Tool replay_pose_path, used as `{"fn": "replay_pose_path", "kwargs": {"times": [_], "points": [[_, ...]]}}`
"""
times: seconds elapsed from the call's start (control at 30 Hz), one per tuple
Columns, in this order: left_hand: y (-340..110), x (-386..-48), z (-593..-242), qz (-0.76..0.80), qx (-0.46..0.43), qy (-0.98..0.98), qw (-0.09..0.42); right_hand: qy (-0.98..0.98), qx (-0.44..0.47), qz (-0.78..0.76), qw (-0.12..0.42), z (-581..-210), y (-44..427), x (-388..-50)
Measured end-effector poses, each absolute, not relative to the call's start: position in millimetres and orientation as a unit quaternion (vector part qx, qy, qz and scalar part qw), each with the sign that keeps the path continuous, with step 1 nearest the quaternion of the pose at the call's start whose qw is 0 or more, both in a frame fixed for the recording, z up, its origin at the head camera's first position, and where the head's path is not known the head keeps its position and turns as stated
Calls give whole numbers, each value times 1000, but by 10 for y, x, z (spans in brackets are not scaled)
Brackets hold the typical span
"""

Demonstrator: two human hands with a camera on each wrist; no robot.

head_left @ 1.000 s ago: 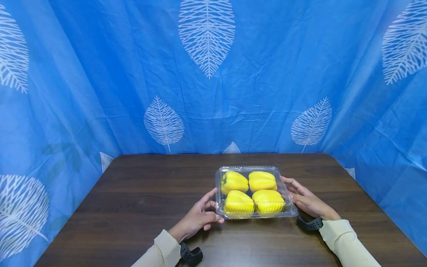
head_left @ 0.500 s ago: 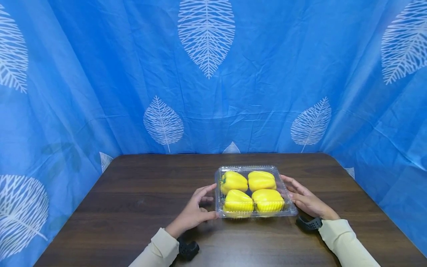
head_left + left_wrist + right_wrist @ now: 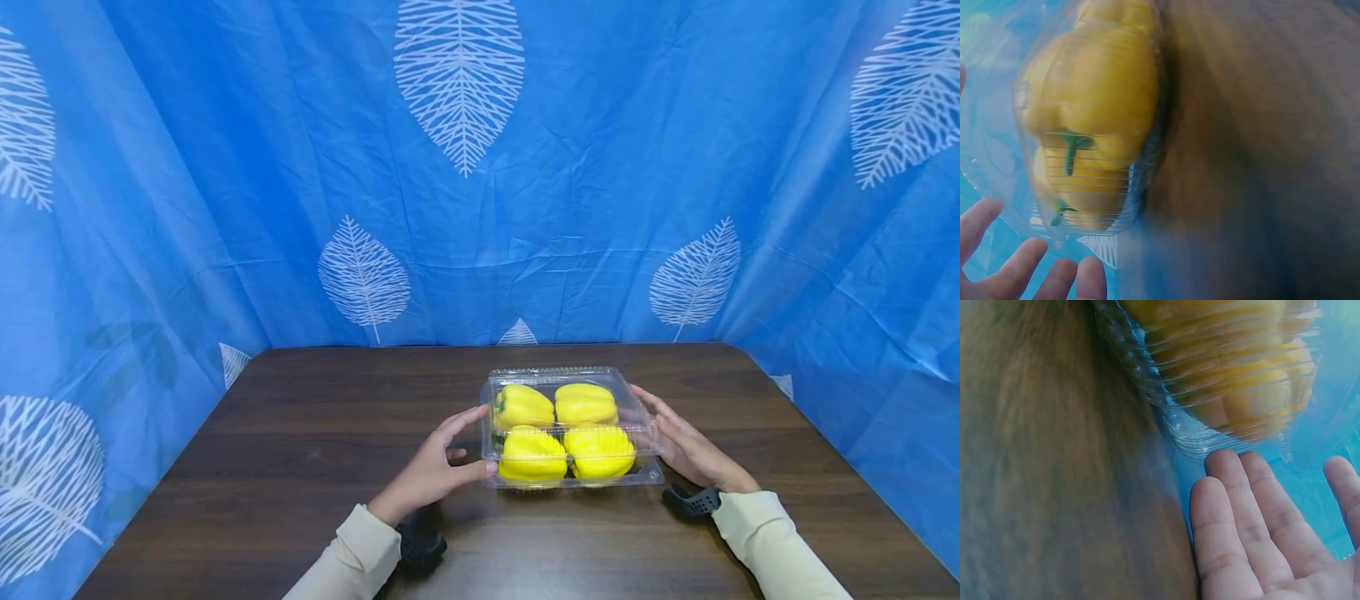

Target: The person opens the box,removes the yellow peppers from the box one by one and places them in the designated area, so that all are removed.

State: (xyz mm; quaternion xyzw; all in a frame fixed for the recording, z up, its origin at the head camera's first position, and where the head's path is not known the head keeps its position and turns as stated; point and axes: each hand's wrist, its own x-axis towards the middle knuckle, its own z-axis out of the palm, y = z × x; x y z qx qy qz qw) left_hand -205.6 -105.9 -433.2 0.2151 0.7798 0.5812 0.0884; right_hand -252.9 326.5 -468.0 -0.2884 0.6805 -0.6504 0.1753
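A clear plastic clamshell container (image 3: pixel 647 476) with several yellow bell peppers (image 3: pixel 534 454) in it sits on the table. The ridged front of its clear lid (image 3: pixel 551 376) stands raised above the base, and the back edge is lower. At the container's left side is my left hand (image 3: pixel 427 473), its thumb at the front left corner and its fingers spread farther back. My right hand (image 3: pixel 693 457) lies along the right side, fingers extended. In the right wrist view, straight fingertips (image 3: pixel 1224 464) are at the ridged wall. Green stems (image 3: pixel 1072 150) show through the plastic in the left wrist view.
The dark wooden table (image 3: pixel 337 417) extends to both sides of the container and in front of it. A blue curtain (image 3: pixel 570 208) with white leaf prints hangs behind and at both sides. Each wrist wears a black band (image 3: pixel 692 502).
The lid's front has risen off the base. My left hand's fingers have uncurled from the front left corner and spread along the side. The right hand has stayed at the right side.
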Motion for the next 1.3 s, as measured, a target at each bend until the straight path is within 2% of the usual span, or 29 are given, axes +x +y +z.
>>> {"fn": "replay_pose_path", "kwargs": {"times": [0.37,0.6,0.83,1.3], "points": [[-1004,-2161,-4179,573,213,789,60,644,-254,-694,198,-4666,3252,-2531],[-971,-2284,-4091,581,214,784,47,687,-254,-659,169,-4676,3239,-2500],[-939,-2411,-4028,580,222,783,34,704,-231,-652,165,-4633,3201,-2469],[-910,-2613,-3945,597,218,772,30,673,-273,-668,165,-4687,3225,-2502]]}}
